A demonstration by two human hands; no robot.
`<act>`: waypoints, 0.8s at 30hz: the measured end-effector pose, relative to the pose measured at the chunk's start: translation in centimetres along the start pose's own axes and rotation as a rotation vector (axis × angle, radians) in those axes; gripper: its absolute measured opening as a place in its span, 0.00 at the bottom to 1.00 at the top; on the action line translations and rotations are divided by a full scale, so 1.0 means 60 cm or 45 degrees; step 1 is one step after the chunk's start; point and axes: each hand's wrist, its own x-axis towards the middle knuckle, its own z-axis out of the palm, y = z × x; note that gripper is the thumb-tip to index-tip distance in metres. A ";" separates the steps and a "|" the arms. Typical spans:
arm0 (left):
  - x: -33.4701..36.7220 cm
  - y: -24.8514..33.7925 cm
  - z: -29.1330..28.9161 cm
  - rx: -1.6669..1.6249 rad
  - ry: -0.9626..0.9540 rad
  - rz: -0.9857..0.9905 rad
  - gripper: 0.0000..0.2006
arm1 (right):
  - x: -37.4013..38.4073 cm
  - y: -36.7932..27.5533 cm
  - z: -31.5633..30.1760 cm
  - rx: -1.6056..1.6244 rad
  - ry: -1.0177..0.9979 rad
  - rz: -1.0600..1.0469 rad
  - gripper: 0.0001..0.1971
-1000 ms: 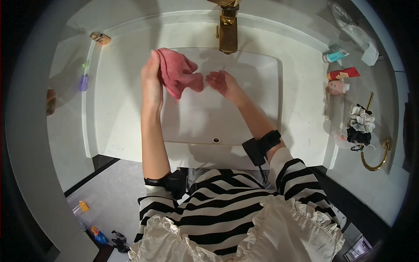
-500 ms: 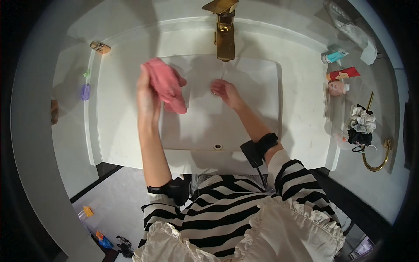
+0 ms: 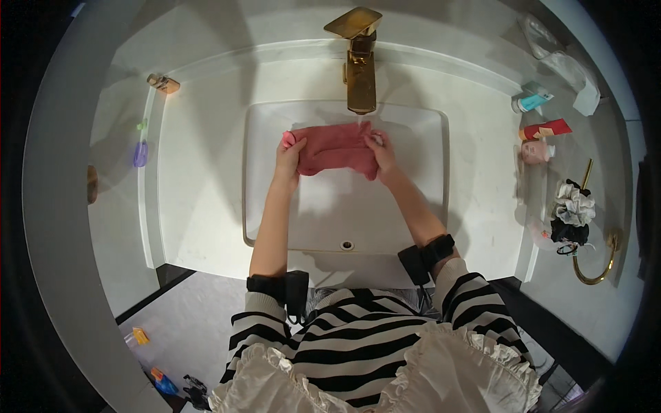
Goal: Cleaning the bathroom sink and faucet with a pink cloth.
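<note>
A pink cloth (image 3: 336, 149) is stretched between my two hands over the white sink basin (image 3: 323, 213). My left hand (image 3: 289, 158) grips its left end, the thumb lying on top. At the other end, my right hand (image 3: 383, 151) holds the cloth with thumb and fingers closed on it. The gold faucet (image 3: 361, 79) stands just beyond, and a thin stream of water from its spout reaches the cloth's far right edge. Folds run along the cloth, and its underside is hidden.
The right ledge holds a teal-and-white tube (image 3: 532, 102), a red tube (image 3: 545, 129) and a pink bottle (image 3: 538, 151). Scrunchies (image 3: 574, 206) hang by a gold towel ring (image 3: 593, 281). On the left ledge are a small amber bottle (image 3: 163, 84) and a purple item (image 3: 140, 154).
The cloth has moved right from the basin's left side to under the faucet and is now spread out. My right hand, earlier under the water without it, now grips its right end.
</note>
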 end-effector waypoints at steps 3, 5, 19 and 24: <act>0.027 -0.054 -0.008 0.501 0.323 0.097 0.14 | 0.034 -0.006 -0.011 0.068 0.058 -0.128 0.11; 0.017 -0.078 0.017 0.895 0.452 0.282 0.15 | 0.041 -0.015 -0.005 0.050 0.023 -0.119 0.11; 0.053 -0.110 0.126 -0.377 0.011 -0.298 0.18 | 0.025 0.001 -0.017 -1.085 0.296 -0.490 0.17; 0.082 -0.131 0.136 0.060 0.145 -0.230 0.16 | 0.038 0.035 0.025 -0.652 0.368 -0.353 0.17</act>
